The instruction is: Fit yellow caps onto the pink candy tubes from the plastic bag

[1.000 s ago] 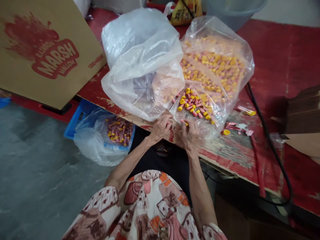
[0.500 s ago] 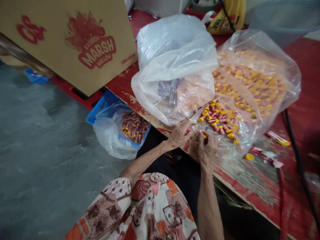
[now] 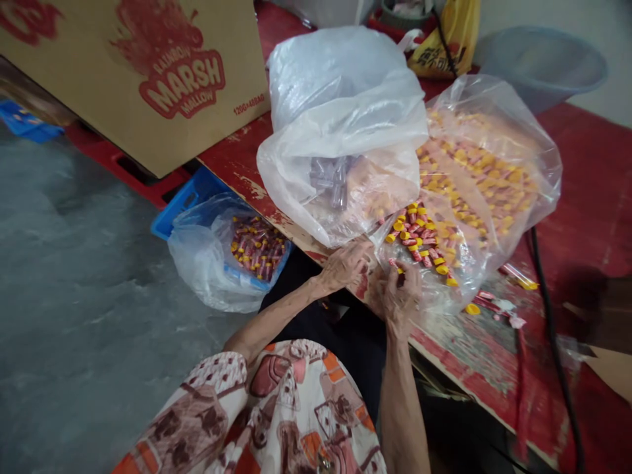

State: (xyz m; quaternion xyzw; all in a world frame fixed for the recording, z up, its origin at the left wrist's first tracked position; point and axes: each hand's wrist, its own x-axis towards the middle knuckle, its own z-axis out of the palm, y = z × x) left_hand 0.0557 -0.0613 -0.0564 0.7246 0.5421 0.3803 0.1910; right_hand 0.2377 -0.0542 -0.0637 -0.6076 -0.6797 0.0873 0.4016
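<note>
Closed thumb to finger, the grip of my right hand seems to hold one small red-and-white cylinder with a yellow cap, at the near mouth of a see-through plastic bag. My left hand is near it but apart, fingers bent beside the lower edge of a cloudy white plastic bag; whether that grip holds anything, I cannot tell.

Judging by how things lie, much is left: a loose cluster of capped cylinders sits before me, and a far larger yellow-and-red heap spreads behind it inside the see-through bag. More yellow-and-dark-red pieces lie in a film-lined blue plastic crate, lower than the surface; I cannot tell whether those are done or waiting.

The see-through bag is thin, glossy and creased, while the white one is milky and puffed up, with smooth, straight-sided clear tubes showing at its opening. The surface is red paint, scuffed to bare patches along its edge. To my right lie a round yellow cap and a long transparent yellow-ended tube.
</note>
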